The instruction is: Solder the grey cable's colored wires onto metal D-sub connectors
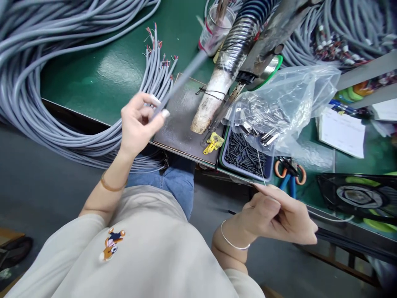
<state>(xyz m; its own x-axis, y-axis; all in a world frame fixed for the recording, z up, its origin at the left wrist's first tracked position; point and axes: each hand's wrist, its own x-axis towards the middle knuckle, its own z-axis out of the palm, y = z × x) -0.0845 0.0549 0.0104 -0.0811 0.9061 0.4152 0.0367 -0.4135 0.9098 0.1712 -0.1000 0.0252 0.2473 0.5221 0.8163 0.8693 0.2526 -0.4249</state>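
Note:
My left hand [139,122] is closed in a pinch around a grey cable [186,74], whose blurred far end slants up and right over the work plate. Just behind that hand lies a bundle of grey cables [151,72] with stripped ends showing thin coloured wires. My right hand [279,215], at the table's front edge, pinches a thin silvery solder wire [261,165] that points up past the tray. A soldering iron [231,99] is fixed above the plate, its tip slanting down. Nearest the right hand is a tray [269,167] of small black tubes [245,153].
A plastic bag [310,91] of metal pieces overlaps the tray. A taped corrugated hose [214,89] hangs over the plate [176,136], near a yellow clip [213,143]. Orange-and-blue-handled tools [290,174], a paper pad [341,130] and a black fan [356,196] occupy the right.

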